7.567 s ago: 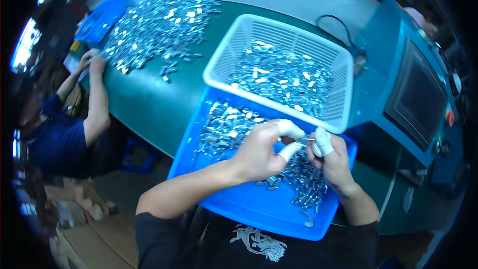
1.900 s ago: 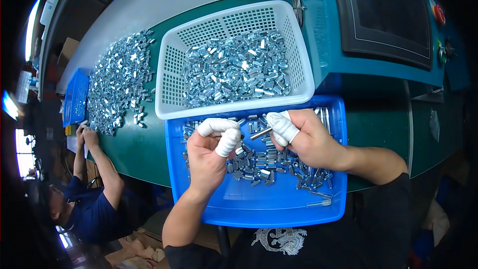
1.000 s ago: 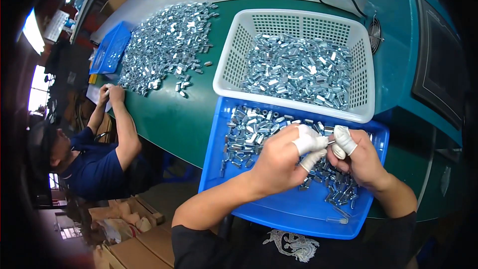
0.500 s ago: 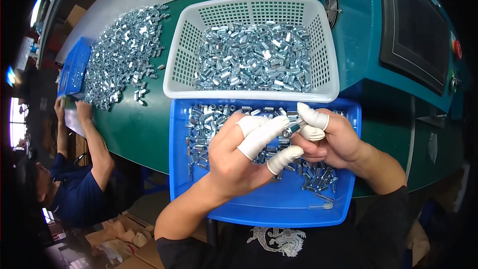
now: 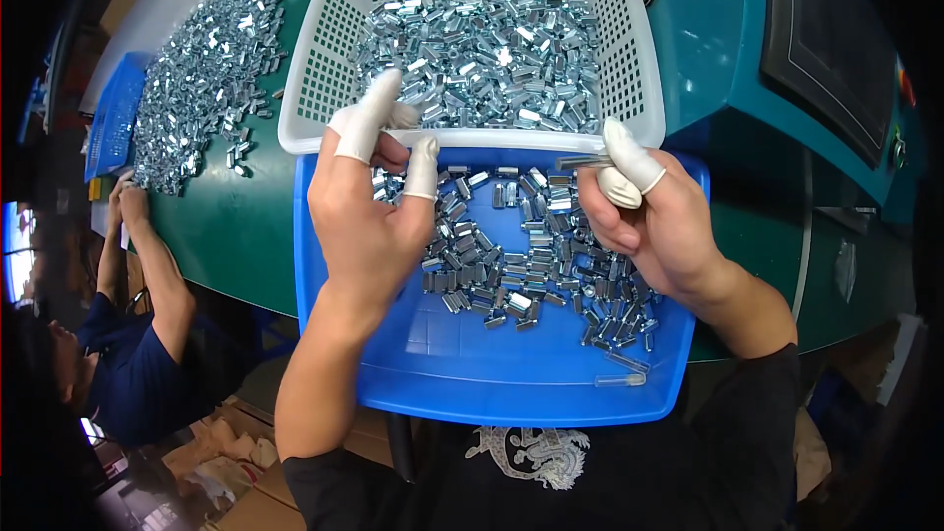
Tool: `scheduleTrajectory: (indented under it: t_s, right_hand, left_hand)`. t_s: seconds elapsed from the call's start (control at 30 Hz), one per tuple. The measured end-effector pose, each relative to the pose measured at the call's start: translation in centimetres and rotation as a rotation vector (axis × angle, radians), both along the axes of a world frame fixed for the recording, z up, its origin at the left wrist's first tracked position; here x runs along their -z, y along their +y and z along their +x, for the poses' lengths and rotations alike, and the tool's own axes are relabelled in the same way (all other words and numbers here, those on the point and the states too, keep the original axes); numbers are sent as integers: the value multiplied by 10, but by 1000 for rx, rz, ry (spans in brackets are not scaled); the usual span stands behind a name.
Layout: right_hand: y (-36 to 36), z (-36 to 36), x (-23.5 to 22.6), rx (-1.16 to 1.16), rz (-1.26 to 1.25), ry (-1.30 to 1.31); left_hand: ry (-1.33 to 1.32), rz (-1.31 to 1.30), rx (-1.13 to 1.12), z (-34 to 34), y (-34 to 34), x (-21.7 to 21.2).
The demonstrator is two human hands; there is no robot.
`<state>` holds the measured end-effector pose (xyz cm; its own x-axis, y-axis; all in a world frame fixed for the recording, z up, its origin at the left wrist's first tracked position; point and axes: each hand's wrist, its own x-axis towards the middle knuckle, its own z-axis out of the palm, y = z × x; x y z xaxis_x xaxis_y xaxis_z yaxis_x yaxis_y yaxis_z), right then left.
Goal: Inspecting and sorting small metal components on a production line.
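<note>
My left hand [image 5: 366,211] is over the near rim of the white perforated basket [image 5: 472,140], fingers apart and nothing visible in them. White finger cots cover several of its fingertips. My right hand [image 5: 661,216], also with finger cots, pinches a slim, shiny rod-like tool [image 5: 580,162] between thumb and forefinger; it points left above the blue tray [image 5: 433,374]. Many silvery hexagonal coupling nuts [image 5: 482,49] fill the basket. More coupling nuts [image 5: 492,270] lie loose in the tray beneath my hands, partly hidden by them.
A clear slim tube [image 5: 619,380] lies in the tray's near right corner. At the left, a large heap of metal nuts [image 5: 202,79] covers the green table [image 5: 236,246] beside a small blue basket [image 5: 113,123]; a co-worker's hands [image 5: 128,199] are there. A teal machine with a dark screen [image 5: 831,49] stands right.
My hands have come apart. The left moved left and up to the basket rim, and the nut it held near the tool is out of its fingers. My right hand still holds the tool.
</note>
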<state>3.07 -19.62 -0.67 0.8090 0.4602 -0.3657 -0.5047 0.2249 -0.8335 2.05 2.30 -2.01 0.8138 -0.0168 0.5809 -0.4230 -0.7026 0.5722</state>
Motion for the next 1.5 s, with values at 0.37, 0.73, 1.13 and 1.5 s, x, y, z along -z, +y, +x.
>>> scheduleTrajectory:
  t_s: [0.37, 0.73, 1.13, 1.5]
  right_hand:
    - [-2, -1, 0, 7, -56, -40]
    - [-7, -6, 9, -18, -124, -204]
    - [0, -14, 8, -79, -260, -647]
    - [-2, -20, 1, -206, -222, -443]
  left_hand:
    - [544, 502, 290, -27, -7, 1]
    - [655, 39, 334, -22, -11, -12]
    - [491, -361, 367, -33, -22, -18]
    - [180, -242, 411, -37, -36, -10]
